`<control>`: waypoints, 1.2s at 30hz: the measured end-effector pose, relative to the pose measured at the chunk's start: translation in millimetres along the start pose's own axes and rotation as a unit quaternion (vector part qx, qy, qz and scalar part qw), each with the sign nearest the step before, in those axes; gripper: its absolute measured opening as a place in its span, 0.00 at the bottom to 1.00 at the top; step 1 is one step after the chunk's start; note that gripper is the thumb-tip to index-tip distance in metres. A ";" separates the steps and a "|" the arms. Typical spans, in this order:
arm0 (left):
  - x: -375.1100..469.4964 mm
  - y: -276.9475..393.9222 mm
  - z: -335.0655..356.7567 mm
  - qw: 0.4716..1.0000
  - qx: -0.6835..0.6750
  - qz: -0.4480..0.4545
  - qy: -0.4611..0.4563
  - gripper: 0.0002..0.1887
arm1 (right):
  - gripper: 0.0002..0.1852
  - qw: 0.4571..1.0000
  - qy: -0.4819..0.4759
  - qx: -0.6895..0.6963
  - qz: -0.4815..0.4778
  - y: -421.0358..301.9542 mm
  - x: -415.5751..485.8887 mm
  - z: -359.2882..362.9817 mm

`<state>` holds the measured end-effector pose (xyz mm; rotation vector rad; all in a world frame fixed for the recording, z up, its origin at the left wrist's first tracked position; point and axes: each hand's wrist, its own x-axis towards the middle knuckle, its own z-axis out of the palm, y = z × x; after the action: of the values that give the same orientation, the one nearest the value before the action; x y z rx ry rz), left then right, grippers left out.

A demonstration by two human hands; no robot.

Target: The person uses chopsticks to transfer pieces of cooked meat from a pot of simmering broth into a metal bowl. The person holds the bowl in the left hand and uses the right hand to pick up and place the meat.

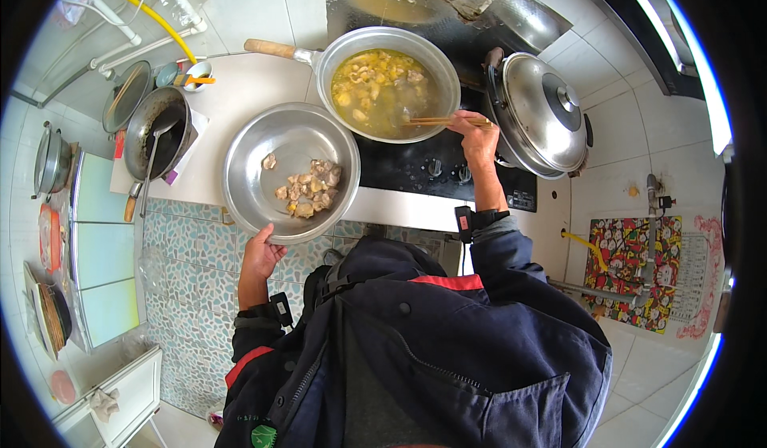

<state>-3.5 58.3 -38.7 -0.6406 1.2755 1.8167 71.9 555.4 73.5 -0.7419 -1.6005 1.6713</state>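
My right hand (477, 135) grips a pair of wooden chopsticks (431, 122), their tips down in the broth of a large metal pan (453, 97) on the stove. Pieces of meat (374, 79) float in the yellowish, cloudy liquid. At the near rim of a wide stainless steel basin (251, 154) is my left hand (263, 253), thumb over the edge and fingers below. Several chunks of cooked meat (311, 187) lie in the basin, mostly right of its middle, with one small piece apart. The chopstick tips are hidden in the broth.
A lidded steel pot (527, 112) stands on the right of the black gas stove (407, 169). The pan's wooden handle (269, 47) points left. Left on the counter are a wok (135, 130) holding a ladle (153, 154), and a small bowl (201, 70) with an orange-handled brush (193, 80).
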 end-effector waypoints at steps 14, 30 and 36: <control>2.5 -0.3 -1.4 1.000 0.000 0.002 0.005 0.14 | 0.13 0.992 0.024 0.068 0.101 -32.4 -8.0 -20.1; -2.6 2.1 4.3 1.000 -0.010 0.004 0.004 0.14 | 0.12 0.993 0.045 -0.013 0.110 -23.8 -9.0 -21.3; -1.9 0.7 1.1 1.000 -0.004 -0.003 -0.004 0.13 | 0.12 0.994 0.027 0.059 0.087 -24.4 -6.8 -22.0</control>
<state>-3.0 58.6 -36.4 -0.6388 1.2610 1.8185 95.8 562.9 95.8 -0.8787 -1.4211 1.8352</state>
